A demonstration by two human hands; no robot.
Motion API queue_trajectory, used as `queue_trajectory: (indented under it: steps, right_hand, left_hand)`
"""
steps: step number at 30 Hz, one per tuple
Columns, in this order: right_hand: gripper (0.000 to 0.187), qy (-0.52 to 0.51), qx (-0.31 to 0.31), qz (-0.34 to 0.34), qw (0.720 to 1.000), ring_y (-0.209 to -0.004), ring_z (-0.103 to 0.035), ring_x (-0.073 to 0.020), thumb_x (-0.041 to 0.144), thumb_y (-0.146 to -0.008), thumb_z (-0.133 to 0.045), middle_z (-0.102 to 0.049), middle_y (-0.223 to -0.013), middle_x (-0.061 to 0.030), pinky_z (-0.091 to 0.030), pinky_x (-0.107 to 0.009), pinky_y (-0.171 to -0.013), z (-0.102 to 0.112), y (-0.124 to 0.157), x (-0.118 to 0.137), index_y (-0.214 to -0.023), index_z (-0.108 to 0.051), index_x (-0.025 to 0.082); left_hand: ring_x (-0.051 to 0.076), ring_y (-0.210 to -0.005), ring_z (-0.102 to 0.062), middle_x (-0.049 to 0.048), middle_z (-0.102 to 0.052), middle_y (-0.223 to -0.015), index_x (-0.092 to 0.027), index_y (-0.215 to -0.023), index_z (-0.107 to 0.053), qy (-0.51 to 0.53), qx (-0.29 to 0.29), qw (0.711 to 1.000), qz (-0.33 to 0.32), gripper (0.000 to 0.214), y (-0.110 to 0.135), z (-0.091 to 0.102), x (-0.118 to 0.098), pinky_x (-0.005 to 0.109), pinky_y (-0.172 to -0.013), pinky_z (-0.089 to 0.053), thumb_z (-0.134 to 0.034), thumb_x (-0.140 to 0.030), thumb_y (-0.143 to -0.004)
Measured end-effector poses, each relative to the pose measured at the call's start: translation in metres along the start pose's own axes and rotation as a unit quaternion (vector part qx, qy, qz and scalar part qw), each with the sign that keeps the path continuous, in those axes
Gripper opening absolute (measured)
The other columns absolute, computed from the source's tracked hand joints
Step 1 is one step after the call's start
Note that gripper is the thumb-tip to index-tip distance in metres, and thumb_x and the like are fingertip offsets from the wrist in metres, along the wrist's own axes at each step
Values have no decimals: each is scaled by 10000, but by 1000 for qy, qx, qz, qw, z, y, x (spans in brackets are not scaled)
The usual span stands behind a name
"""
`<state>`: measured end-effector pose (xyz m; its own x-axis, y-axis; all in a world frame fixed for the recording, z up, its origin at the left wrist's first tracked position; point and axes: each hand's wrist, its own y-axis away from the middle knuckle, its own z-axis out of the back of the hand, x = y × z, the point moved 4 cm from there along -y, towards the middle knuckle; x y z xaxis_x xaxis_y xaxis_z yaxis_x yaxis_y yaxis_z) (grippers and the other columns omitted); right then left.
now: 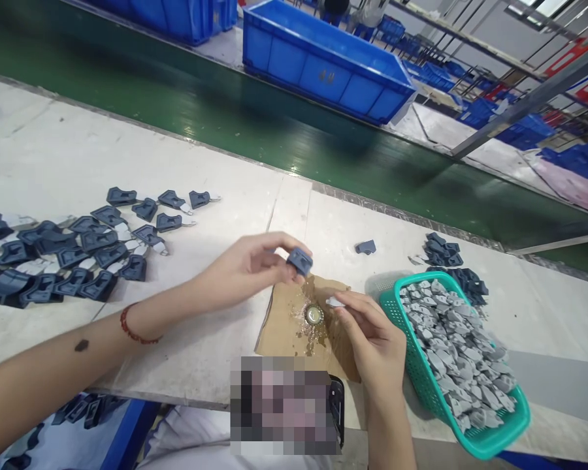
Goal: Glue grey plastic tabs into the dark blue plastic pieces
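Note:
My left hand [259, 264] pinches a dark blue-grey plastic part [300, 261] above the far edge of a piece of brown cardboard [279, 320]. Between the thumb and fingertips of my right hand [372, 333] is a small light-grey piece [334, 301], mostly covered by the fingers. A small round metal cap [314, 315] sits on the cardboard between my hands, with wet spots around it. To the right of my right hand stands a green basket [411, 359] heaped with light-grey pieces [455, 346]. The two held parts are apart.
Many dark parts with light pieces attached [88, 241] spread over the table's left. More dark parts [441, 251] lie behind the basket, and a single one [365, 247] nearer the middle. Beyond the green strip [215, 130] stands a blue crate [318, 72]. A phone [338, 405] is at the near edge.

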<state>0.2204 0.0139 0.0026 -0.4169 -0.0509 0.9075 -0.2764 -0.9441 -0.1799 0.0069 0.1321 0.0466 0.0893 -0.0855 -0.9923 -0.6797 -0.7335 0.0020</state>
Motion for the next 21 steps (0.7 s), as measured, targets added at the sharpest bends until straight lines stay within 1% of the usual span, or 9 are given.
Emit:
queue_trajectory:
  steps: [2, 4, 6, 9, 11, 14, 16, 18, 21]
  right_hand:
    - [194, -2, -2, -26, 1000, -979, -733, -241, 278, -907, -743, -785, -1075, -79, -608, -406, -871, 0, 1, -3, -1090, -806, 263]
    - [212, -21, -11, -47, 999, -903, -750, -228, 290, -885, -772, -793, -1058, -75, -626, -379, -812, 1, 3, -5, -1093, -800, 260]
    - [152, -30, -7, -38, 999, -901, -752, -223, 282, -884, -774, -794, -1027, -67, -628, -366, -808, 1, 3, -4, -1031, -806, 260]
    - [108, 0, 21, -2, 1000, -995, -738, -243, 270, -911, -742, -792, -1034, -74, -612, -394, -883, 0, 1, 2, -986, -820, 265]
    - [133, 23, 42, 1, 999, -1011, -738, -249, 273, -926, -722, -795, -1065, -79, -606, -404, -900, -2, 0, 5, -1015, -821, 269]
    - [162, 32, 63, -12, 997, -987, -749, -238, 271, -933, -712, -799, -1088, -76, -612, -382, -867, -4, 1, 7, -1064, -807, 266]
    - [149, 38, 74, -6, 997, -986, -749, -228, 252, -935, -710, -800, -1078, -65, -607, -367, -864, -6, 1, 8, -1055, -798, 268]
    - [124, 48, 87, 17, 995, -1000, -743, -225, 226, -940, -703, -797, -1064, -57, -597, -367, -884, -7, 2, 10, -1018, -789, 267]
    - [109, 70, 107, 50, 991, -979, -739, -225, 210, -948, -687, -786, -1037, -58, -595, -366, -873, -8, 2, 14, -985, -776, 261]
  left_hand:
    - [199, -943, -740, 60, -748, -979, -182, -1038, -677, 65, 41, 997, 12, 125, 6, -18, 7, 357, -891, -596, -645, -206, -919]
    - [189, -954, -727, 62, -743, -989, -185, -1050, -684, 105, 66, 992, 22, 131, 12, -31, 14, 353, -898, -589, -642, -195, -926]
    - [182, -956, -718, 69, -739, -1016, -188, -1075, -688, 125, 81, 988, 47, 158, 16, -41, 23, 343, -884, -585, -642, -175, -925]
    - [171, -898, -705, 78, -733, -1045, -188, -1079, -684, 162, 85, 978, 98, 167, 20, -49, 35, 319, -795, -591, -643, -180, -917]
    - [151, -827, -680, 79, -725, -1063, -184, -1088, -676, 170, 73, 976, 112, 174, 21, -51, 42, 303, -740, -583, -648, -205, -918]
    - [142, -784, -666, 73, -721, -1045, -187, -1160, -628, 152, 37, 981, 111, 238, 20, -50, 52, 299, -711, -568, -654, -254, -933]
    - [159, -838, -687, 74, -722, -1046, -190, -1154, -604, 143, 7, 985, 96, 236, 18, -46, 56, 309, -743, -566, -652, -279, -941]
    - [176, -926, -688, 77, -716, -1069, -189, -1104, -623, 115, -18, 991, 69, 193, 17, -43, 57, 330, -818, -558, -652, -280, -937]
    - [187, -937, -649, 62, -686, -1024, -189, -1058, -701, 24, -52, 998, 32, 188, 16, -38, 55, 347, -840, -529, -690, -274, -891]
